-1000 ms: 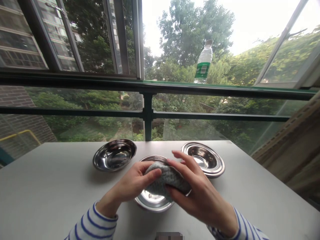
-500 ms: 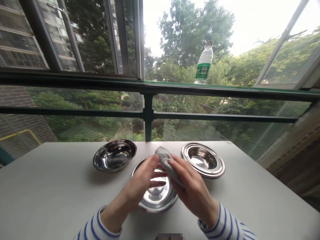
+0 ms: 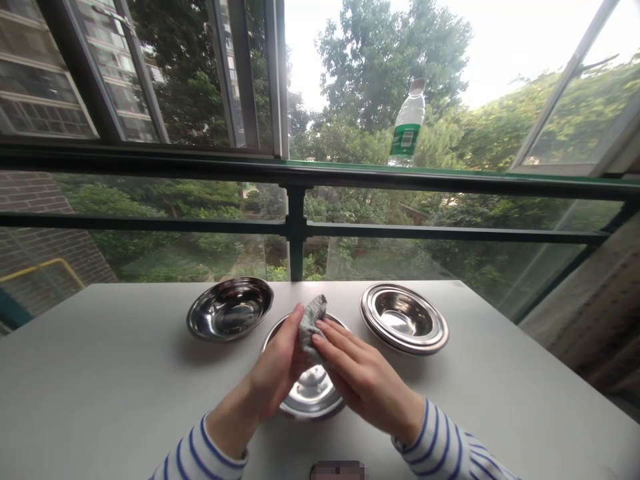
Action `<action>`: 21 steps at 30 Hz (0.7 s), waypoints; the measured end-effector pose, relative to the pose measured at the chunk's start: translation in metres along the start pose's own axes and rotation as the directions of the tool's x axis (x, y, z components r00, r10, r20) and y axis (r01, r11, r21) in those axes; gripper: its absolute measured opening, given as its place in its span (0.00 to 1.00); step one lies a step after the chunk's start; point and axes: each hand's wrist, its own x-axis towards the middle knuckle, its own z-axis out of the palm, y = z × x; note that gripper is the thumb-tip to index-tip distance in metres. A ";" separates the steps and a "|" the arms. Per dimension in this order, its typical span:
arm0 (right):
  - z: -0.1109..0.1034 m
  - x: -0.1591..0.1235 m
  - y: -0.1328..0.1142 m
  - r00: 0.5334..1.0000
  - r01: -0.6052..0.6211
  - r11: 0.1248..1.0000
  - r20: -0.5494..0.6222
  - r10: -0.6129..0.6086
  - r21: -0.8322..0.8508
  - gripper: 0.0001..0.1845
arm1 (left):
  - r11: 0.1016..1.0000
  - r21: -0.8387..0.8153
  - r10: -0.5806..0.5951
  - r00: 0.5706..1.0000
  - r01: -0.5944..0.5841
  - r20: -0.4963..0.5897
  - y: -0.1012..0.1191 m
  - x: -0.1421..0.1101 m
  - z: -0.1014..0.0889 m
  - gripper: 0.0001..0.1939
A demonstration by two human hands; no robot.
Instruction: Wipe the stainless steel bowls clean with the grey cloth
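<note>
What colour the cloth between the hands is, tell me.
The cloth is grey, darker-speckled at its far end; see the head view.

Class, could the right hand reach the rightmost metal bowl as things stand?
Probably yes: nothing visible stands between the right hand and the rightmost bowl, though that hand is busy with the grey cloth.

Bowls (image 3: 314,398) glossy, smooth metal; cloth (image 3: 309,333) matt, rough; table (image 3: 125,380) smooth; bottle (image 3: 407,137) plastic.

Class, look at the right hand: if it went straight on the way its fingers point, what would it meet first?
The cloth, which the right hand touches. Beyond it, the left hand seems next in line, though depth is hard to judge from this one view.
</note>
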 end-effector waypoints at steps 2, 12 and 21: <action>0.000 0.002 -0.002 0.972 -0.184 0.937 -0.089 0.219 0.296 0.23 | 0.985 0.155 0.082 0.996 -0.074 -0.045 0.005 -0.001 -0.003 0.25; -0.013 0.010 0.006 0.759 -0.528 0.533 0.085 0.645 0.661 0.19 | 0.753 0.658 0.385 0.791 0.029 -0.476 -0.011 -0.018 -0.080 0.21; -0.016 -0.004 0.010 0.953 -0.176 0.970 0.218 0.211 -0.169 0.23 | 0.901 0.428 0.154 0.869 0.073 -0.470 -0.046 -0.019 -0.066 0.17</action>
